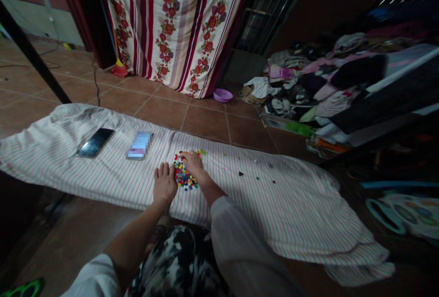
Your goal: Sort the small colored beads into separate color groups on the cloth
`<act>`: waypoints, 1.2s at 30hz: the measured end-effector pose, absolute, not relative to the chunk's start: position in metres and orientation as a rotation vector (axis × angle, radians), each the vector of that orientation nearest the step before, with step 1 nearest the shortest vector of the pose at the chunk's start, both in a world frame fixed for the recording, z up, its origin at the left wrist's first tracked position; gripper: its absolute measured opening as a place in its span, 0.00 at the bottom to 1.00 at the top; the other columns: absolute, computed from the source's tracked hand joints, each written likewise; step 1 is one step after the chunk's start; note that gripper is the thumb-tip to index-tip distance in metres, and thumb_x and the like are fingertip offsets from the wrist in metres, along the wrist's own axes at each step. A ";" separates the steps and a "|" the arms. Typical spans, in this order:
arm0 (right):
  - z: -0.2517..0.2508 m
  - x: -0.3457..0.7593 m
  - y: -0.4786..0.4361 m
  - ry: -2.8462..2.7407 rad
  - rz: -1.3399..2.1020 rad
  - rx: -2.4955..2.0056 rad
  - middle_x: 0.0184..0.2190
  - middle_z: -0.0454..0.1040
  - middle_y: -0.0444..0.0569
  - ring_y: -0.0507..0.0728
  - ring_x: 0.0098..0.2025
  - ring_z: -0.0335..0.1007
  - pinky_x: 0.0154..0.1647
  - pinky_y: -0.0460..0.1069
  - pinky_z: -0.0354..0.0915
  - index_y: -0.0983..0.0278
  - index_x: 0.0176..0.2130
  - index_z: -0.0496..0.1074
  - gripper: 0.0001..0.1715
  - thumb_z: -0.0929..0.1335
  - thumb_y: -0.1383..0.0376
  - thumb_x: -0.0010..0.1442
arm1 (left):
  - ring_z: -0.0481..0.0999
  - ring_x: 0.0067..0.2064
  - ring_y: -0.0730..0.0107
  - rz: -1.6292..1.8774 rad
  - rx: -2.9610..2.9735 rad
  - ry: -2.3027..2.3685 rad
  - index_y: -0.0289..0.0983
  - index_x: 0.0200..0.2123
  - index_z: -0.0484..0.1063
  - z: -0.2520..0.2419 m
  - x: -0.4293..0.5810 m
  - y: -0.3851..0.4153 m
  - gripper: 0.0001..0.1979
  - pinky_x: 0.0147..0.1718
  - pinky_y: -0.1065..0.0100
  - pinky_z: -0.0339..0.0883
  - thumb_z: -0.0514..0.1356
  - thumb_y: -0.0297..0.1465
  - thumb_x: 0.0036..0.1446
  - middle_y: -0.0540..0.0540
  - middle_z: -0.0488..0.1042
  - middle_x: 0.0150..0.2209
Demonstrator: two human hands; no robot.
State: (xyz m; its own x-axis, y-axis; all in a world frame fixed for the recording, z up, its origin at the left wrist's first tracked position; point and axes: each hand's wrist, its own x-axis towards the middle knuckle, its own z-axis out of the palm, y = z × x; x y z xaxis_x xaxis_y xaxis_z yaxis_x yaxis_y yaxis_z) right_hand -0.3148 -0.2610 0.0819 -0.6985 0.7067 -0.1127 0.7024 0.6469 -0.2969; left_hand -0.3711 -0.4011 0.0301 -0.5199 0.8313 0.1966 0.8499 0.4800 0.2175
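A pile of small multicoloured plastic pieces (185, 180) lies on the striped cloth (295, 214), mostly red, yellow, blue, green and white. My left hand (165, 183) rests flat against the pile's left side, fingers stretched and holding nothing. Over the far part of the pile is my right hand (193, 162), its fingers bent down and drawn together among the pieces; whatever they pinch is too small to make out. Yellow-green pieces (203, 152) lie just beyond it. To the right, small groups sit apart: black pieces (240, 174), a green piece (258, 178) and a dark reddish piece (274, 182).
Left of the pile lie a dark phone (95, 142) and a second phone (139, 145) with a lit, blurred screen. Beyond the cloth are a floral curtain (171, 27), a purple basin (222, 95) and a red broom (120, 69). Heaped clothes (308, 77) fill the right background.
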 end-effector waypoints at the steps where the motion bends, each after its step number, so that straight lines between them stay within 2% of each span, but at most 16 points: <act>1: 0.082 -0.315 -0.262 -2.843 0.497 -1.217 0.50 0.71 0.54 0.58 0.53 0.66 0.53 0.49 0.61 0.56 0.54 0.74 0.21 0.60 0.67 0.68 | 0.58 0.67 0.48 -0.443 -1.503 -2.646 0.32 0.58 0.67 0.030 -0.371 -0.401 0.23 0.63 0.46 0.52 0.48 0.28 0.61 0.32 0.63 0.64; 8: 0.075 -0.318 -0.262 -2.805 0.503 -1.245 0.48 0.72 0.51 0.56 0.51 0.68 0.51 0.48 0.62 0.57 0.48 0.76 0.18 0.61 0.67 0.67 | 0.58 0.67 0.48 -0.445 -1.505 -2.644 0.33 0.59 0.67 0.027 -0.372 -0.401 0.24 0.63 0.47 0.52 0.47 0.28 0.61 0.33 0.63 0.64; 18: 0.069 -0.316 -0.260 -2.844 0.483 -1.189 0.49 0.71 0.49 0.55 0.52 0.66 0.52 0.48 0.61 0.56 0.49 0.75 0.16 0.64 0.67 0.65 | 0.58 0.67 0.48 -0.459 -1.502 -2.622 0.32 0.59 0.66 0.024 -0.373 -0.401 0.24 0.63 0.46 0.52 0.47 0.28 0.61 0.32 0.64 0.63; 26: 0.068 -0.318 -0.261 -2.868 0.511 -1.131 0.49 0.70 0.50 0.56 0.53 0.65 0.51 0.50 0.63 0.57 0.48 0.74 0.16 0.62 0.68 0.66 | 0.58 0.67 0.49 -0.446 -1.504 -2.604 0.32 0.58 0.67 0.025 -0.373 -0.403 0.24 0.63 0.48 0.52 0.46 0.29 0.62 0.33 0.64 0.63; 32: 0.073 -0.317 -0.266 -2.899 0.393 -1.076 0.48 0.72 0.52 0.58 0.51 0.68 0.48 0.51 0.64 0.60 0.46 0.75 0.17 0.59 0.68 0.67 | 0.58 0.66 0.47 -0.443 -1.511 -2.610 0.31 0.59 0.66 0.030 -0.371 -0.403 0.24 0.63 0.47 0.52 0.47 0.30 0.62 0.33 0.64 0.63; 36: 0.072 -0.317 -0.268 -2.868 0.436 -1.047 0.48 0.73 0.52 0.58 0.50 0.69 0.48 0.51 0.65 0.60 0.45 0.75 0.16 0.60 0.67 0.67 | 0.58 0.67 0.46 -0.423 -1.511 -2.631 0.30 0.59 0.66 0.032 -0.371 -0.403 0.24 0.63 0.47 0.52 0.47 0.29 0.61 0.32 0.64 0.63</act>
State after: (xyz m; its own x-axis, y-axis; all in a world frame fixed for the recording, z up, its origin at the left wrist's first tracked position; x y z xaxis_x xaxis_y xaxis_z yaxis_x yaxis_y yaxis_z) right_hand -0.3166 -0.2680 0.0715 -0.7681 0.6389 -0.0427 0.6227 0.7299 -0.2820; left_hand -0.3706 -0.4028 0.0322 -0.5111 0.8352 0.2027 0.8567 0.4762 0.1982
